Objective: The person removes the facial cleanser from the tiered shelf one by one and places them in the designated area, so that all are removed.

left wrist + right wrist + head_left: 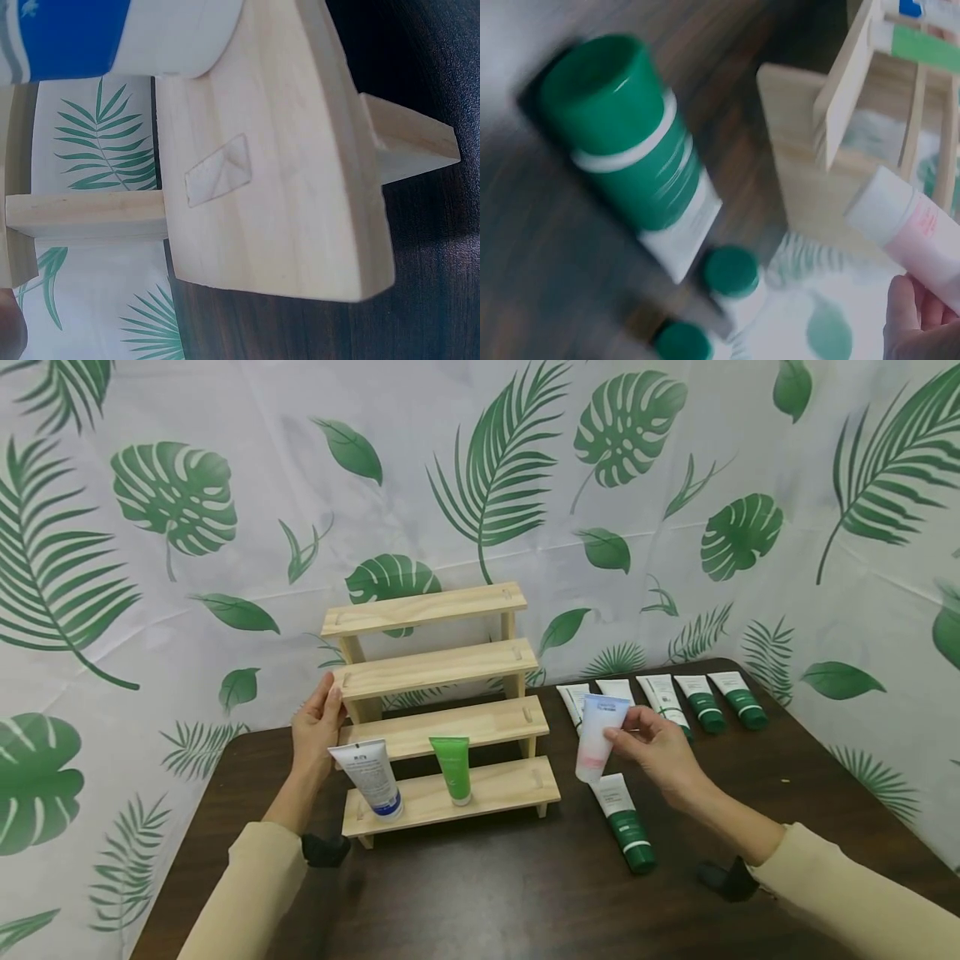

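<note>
A four-tier wooden display stand (442,724) stands on the dark table. My left hand (317,727) grips its left side near the middle tiers; in the left wrist view only a bit of a finger (10,330) shows beside the wood. On the lowest step, a white tube with a blue band (369,777) and a green tube (453,768) stand on their caps. My right hand (663,752) pinches a pale blue-and-pink squeeze tube (597,735), cap down, just right of the stand. Below it, a white-and-green tube (625,827) lies on the table.
At the back right, several white-and-green tubes (701,702) lie in a row, partly overlapped by the held tube. A leaf-print cloth (300,460) hangs behind the table (465,902).
</note>
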A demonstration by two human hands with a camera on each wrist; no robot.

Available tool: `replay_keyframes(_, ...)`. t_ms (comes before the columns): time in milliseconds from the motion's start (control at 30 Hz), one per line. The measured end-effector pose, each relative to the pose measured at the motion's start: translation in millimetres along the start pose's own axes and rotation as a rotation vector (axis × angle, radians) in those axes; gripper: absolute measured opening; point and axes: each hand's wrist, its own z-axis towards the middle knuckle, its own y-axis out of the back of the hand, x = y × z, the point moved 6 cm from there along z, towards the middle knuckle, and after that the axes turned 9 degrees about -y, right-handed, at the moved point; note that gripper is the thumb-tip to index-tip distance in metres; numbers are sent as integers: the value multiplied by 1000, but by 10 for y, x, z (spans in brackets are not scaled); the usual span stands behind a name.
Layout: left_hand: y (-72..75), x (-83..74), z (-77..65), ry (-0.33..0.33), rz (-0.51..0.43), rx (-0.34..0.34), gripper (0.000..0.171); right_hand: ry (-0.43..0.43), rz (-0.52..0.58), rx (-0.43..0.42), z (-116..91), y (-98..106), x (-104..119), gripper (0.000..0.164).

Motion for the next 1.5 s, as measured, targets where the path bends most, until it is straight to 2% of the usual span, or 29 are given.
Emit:
replay_keyframes(133, 8, -2, -5, 2, 7, -9, 50, -40, -47, -36, 2, 227, -89, 39)
replay_keyframes(267, 6, -5, -6, 7, 7, -13, 49, -80, -156, -60, 9, 421, -219, 47)
replay_keyframes(500, -7, -5, -3, 23, 2, -16, 49, -213, -294, -18, 34, 619, -512, 55)
replay_keyframes(667, -6, -4, 6, 25, -4, -16, 50, -294, -372, 73, 24, 648, -752, 59)
replay_keyframes(833, -7, -3, 13, 23, 1, -13, 50, -346, -394, 151, -3, 640, -954, 56)
replay_keyframes(1067, -1, 17, 19, 13, -7, -19, 49, -434, -392, 165, 9, 643, -1070, 54)
replay_keyframes(1500, -5, 13, 31, 6, -4, -13, 50, -470, -372, 190, 32, 652, -1146, 51)
